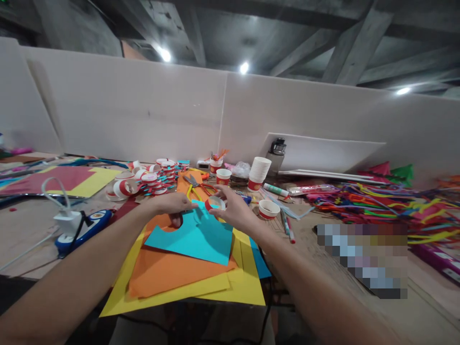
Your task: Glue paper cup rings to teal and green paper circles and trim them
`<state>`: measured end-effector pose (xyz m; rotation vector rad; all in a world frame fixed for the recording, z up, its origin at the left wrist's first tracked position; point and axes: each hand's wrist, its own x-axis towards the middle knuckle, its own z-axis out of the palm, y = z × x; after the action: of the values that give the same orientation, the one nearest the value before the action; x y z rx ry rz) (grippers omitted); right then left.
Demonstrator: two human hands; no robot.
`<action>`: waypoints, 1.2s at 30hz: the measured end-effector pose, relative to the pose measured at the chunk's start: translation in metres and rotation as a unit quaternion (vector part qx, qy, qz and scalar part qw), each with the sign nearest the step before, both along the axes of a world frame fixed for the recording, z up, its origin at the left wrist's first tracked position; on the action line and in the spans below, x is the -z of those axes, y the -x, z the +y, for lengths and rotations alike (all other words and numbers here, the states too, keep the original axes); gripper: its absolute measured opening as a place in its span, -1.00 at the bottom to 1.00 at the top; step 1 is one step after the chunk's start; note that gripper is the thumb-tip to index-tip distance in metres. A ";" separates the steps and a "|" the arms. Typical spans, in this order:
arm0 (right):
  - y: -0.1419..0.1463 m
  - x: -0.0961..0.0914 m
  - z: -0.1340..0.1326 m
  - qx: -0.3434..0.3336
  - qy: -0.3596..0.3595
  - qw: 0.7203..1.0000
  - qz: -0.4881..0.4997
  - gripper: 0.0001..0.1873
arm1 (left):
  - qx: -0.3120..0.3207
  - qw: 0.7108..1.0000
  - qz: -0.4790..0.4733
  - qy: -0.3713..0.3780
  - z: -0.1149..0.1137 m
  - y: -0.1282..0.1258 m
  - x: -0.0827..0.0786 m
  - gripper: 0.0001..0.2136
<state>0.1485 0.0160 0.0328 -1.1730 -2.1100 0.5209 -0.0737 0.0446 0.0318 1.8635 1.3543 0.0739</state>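
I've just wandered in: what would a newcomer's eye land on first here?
Probably the bright blue sheet in the middle, spread over orange paper and yellow paper. At its far edge, the right hand holds a red-and-white cup piece. Next come the tangled coloured strips on the right and the tall cup stack beyond that hand.

"What hems in your left hand [176, 205]?"

"A heap of cut cup rings [150, 178] crowds the space ahead and left of it; grey-bladed scissors [193, 181] lie straight ahead."

"And your right hand [234, 208]?"

"Stacked paper cups [259, 170] stand tall beyond it. Nearer me, the blue sheet [196, 241] lies flat, so I could pass low over it."
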 end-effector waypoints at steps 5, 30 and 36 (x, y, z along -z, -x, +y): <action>0.016 0.016 0.001 -0.026 -0.013 0.998 -0.048 -0.18 | 0.029 0.999 0.007 0.025 0.005 0.011 0.000 -0.51; 0.011 0.044 0.010 -0.053 -0.002 0.993 -0.106 -0.38 | -0.011 0.993 -0.113 -0.036 0.013 0.005 0.019 -0.53; 0.013 0.044 0.010 -0.047 -0.016 0.992 -0.116 -0.48 | -0.040 0.988 -0.111 -0.101 0.018 0.010 0.019 -0.53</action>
<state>0.1355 0.0261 -0.0107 -1.1667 -2.3715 0.4080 -0.0836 0.0624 0.0133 1.9012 1.3043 0.4626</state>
